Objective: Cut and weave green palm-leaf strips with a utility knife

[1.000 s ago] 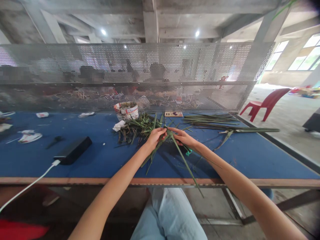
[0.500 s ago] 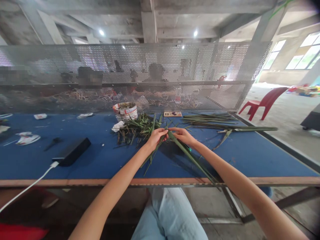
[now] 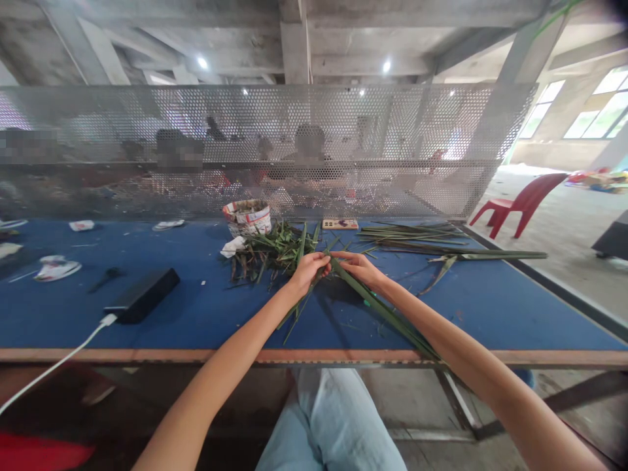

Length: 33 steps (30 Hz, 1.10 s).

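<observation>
Nearest, the bare left hand is clenched around short, spiky green leaf blades, and the bare right hand pinches a long, narrow green leaf between its fingers. That leaf, held over a blue work table, slants down toward the near edge. Both arms reach forward, with the hands almost touching. Beyond the leaf lies a ragged heap of dark green leaves, apparently much left to handle. Farther right of it lie long, straight green strips, seemingly those already dealt with. Farthest, beyond the leaf, stands a perforated metal screen.
</observation>
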Tool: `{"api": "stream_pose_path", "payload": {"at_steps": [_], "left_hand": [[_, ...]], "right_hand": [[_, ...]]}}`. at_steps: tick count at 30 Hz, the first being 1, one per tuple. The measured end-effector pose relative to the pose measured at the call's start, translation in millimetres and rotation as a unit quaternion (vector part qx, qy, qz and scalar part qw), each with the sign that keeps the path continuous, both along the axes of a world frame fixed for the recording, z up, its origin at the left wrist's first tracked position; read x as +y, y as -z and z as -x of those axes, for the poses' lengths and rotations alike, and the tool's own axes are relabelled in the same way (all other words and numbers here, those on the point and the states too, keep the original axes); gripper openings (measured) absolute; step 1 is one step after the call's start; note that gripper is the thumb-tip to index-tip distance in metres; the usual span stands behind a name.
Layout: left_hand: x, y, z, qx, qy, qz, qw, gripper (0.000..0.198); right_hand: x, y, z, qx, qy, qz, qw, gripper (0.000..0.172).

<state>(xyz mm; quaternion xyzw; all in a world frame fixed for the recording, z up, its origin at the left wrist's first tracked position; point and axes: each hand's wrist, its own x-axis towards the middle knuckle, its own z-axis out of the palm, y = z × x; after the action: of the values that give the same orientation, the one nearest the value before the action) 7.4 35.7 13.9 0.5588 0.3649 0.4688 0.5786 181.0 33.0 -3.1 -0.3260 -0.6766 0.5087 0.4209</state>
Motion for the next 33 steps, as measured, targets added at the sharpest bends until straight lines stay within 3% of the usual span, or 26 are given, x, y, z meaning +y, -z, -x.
{"api": "stream_pose_path", "payload": {"at_steps": [7, 13, 16, 28, 33], "left_hand": [[2.7, -1.8, 5.3, 0.007, 0.017, -0.001, 1.000, 0.020], [4.5, -1.5, 7.8, 0.020, 0.019, 0.003, 1.000, 0.018], [2.5, -2.4, 6.8, 0.025, 0.020, 0.000, 0.999, 0.016], [-2.8, -5.1, 1.8, 0.062, 0.045, -0.029, 0.997, 0.009], [-4.0, -4.3, -0.8, 0.079, 0.047, -0.047, 0.995, 0.007]], "right_hand": [[-9.3, -9.1, 2.7, -0.044, 0.003, -0.048, 0.998, 0.056], [-14.6, -7.1, 3.0, -0.125, 0.119, -0.205, 0.963, 0.038], [-13.0, -4.6, 1.2, -0.179, 0.154, -0.245, 0.940, 0.029], [-6.5, -1.4, -0.3, -0.112, 0.138, -0.224, 0.958, 0.028], [-5.0, -1.8, 1.3, -0.083, 0.165, -0.173, 0.967, 0.033]]}}
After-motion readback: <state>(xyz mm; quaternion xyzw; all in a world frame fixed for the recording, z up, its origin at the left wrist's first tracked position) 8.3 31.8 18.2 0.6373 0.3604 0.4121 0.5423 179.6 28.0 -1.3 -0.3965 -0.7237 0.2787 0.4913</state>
